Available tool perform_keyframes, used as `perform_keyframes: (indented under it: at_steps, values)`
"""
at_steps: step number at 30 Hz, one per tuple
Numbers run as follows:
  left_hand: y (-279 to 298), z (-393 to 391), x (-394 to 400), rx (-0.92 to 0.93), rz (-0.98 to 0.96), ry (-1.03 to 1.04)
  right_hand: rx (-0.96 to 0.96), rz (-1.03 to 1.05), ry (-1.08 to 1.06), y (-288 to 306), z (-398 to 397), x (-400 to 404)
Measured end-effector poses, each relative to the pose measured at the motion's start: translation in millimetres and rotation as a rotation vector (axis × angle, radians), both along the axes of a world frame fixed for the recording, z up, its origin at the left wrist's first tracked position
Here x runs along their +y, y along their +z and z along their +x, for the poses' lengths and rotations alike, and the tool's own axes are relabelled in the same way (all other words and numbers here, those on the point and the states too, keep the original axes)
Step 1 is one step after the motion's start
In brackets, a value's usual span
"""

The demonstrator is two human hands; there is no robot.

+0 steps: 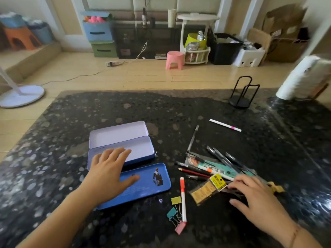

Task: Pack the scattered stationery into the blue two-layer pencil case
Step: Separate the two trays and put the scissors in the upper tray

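Observation:
The blue two-layer pencil case (143,154) lies open on the dark speckled table, its pale inner trays facing up. Its blue lid panel (152,183) lies flat nearest me. My left hand (109,174) rests open across the case, fingers spread on the tray and lid. To the right lies a pile of black pens and pencils (222,160), a packet of yellow items (206,191) and a green packet (216,168). My right hand (254,196) presses on this pile, fingertips on a dark strip by the packet. A red-and-white pen (183,197) and three binder clips (176,212) lie between.
A white pen with a pink band (225,125) lies apart at the far right. A black wire stand (241,93) sits near the table's far edge, with a white paper roll (302,79) beside it. Beyond is floor with a pink stool (174,59).

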State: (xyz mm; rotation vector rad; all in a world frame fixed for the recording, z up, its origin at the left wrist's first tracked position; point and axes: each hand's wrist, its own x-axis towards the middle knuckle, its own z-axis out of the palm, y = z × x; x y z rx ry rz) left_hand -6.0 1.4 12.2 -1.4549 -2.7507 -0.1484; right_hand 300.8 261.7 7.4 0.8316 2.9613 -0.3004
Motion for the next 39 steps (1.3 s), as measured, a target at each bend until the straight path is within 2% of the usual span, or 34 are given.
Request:
perform_keyframes:
  at_steps: [4, 7, 14, 18, 22, 24, 27, 28, 31, 34, 37, 39]
  values:
    - [-11.0, -6.3, -0.5, -0.083, -0.154, 0.029, 0.021, 0.024, -0.001, 5.7, 2.1, 4.9]
    - [-22.8, -3.7, -0.4, -0.178, -0.156, 0.062, -0.071, 0.057, 0.009, 12.1, 4.2, 6.3]
    - [-25.1, 16.7, 8.4, -0.199, -0.142, 0.042, -0.116, 0.057, -0.011, 21.4, 9.7, 5.6]
    - [-23.4, 22.3, 14.9, -0.175, 0.014, 0.041, -0.162, -0.099, -0.067, 35.3, 28.5, 13.5]
    - [-8.9, 38.9, 20.0, -0.174, 0.312, -0.075, -0.167, -0.360, -0.106, 54.3, 55.0, 33.7]
    - [7.2, 58.8, 24.3, -0.299, 0.420, -0.084, -0.017, -0.435, -0.159, 69.7, 42.9, 36.6]
    - [28.7, 91.8, 34.1, -0.679, 0.457, -0.076, 0.482, -0.773, -0.257, 85.8, -10.7, 12.6]
    - [32.4, 99.1, 38.6, -0.815, 0.477, -0.079, 0.594, -0.867, -0.266, 84.4, -33.5, 1.2]
    - [33.0, 99.2, 47.2, -1.065, 0.669, -0.033, 0.716, -1.119, -0.235, 84.8, -96.6, -49.9]
    - [32.2, 73.5, 35.2, -1.019, 0.838, 0.032, 0.733, -1.334, -0.236, 78.1, -135.9, -78.2]
    - [33.8, 38.6, 14.1, -0.994, 0.839, 0.067, 0.763, -1.526, -0.300, 71.6, -156.6, -78.0]
    - [33.8, 14.9, 3.4, -1.024, 0.822, 0.118, 0.798, -1.541, -0.320, 66.0, -168.2, -71.5]
